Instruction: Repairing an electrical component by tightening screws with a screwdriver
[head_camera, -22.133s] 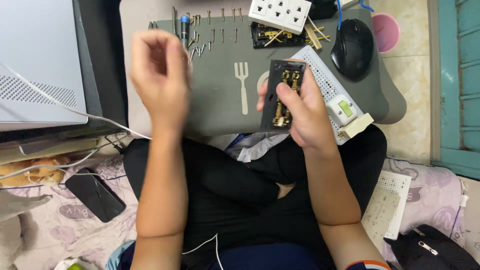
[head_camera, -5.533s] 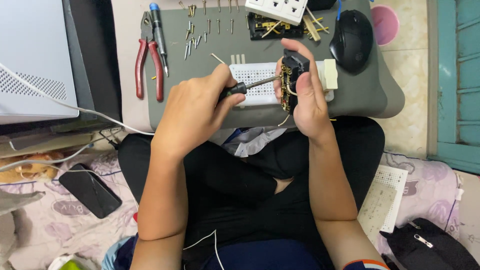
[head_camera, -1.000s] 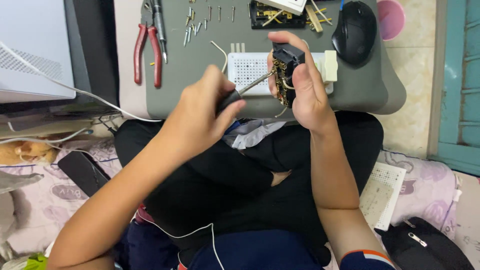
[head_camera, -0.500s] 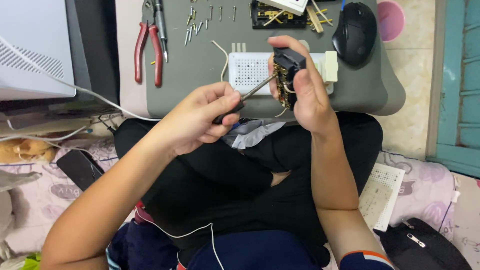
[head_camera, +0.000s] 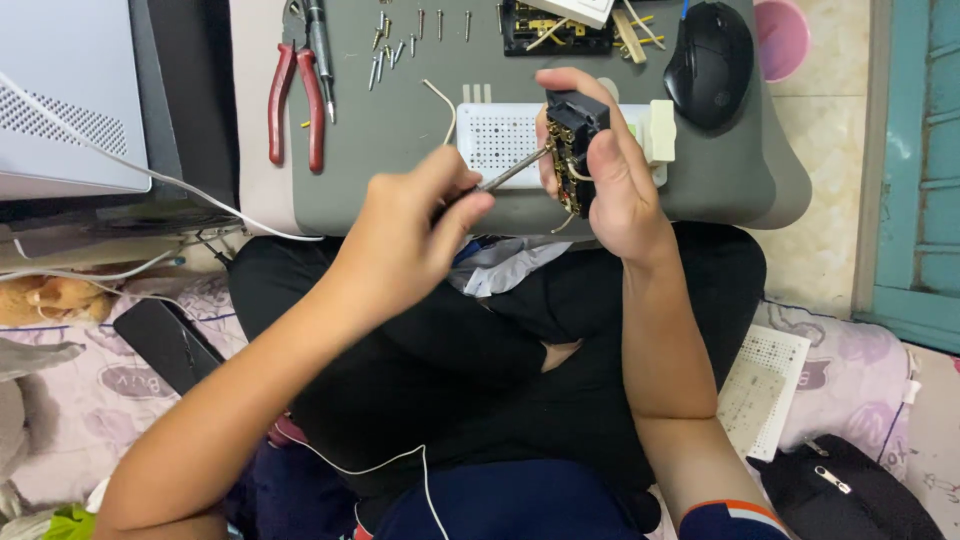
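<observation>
both hands clamped: left hand (head_camera: 415, 235) on screwdriver (head_camera: 505, 175), right hand (head_camera: 610, 175) on seemingly brass-filled socket block (head_camera: 572, 135).

Black socket block (head_camera: 572, 150) (brass contacts); upright, mid-air

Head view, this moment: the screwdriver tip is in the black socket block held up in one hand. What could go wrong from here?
The right hand holds the black socket block in the air, so the screwdriver in the left hand could slip off and jab the fingers wrapped around the block. A freed screw might drop into the lap below. An elbow shift could also scatter the loose screws on the grey lap desk.
</observation>
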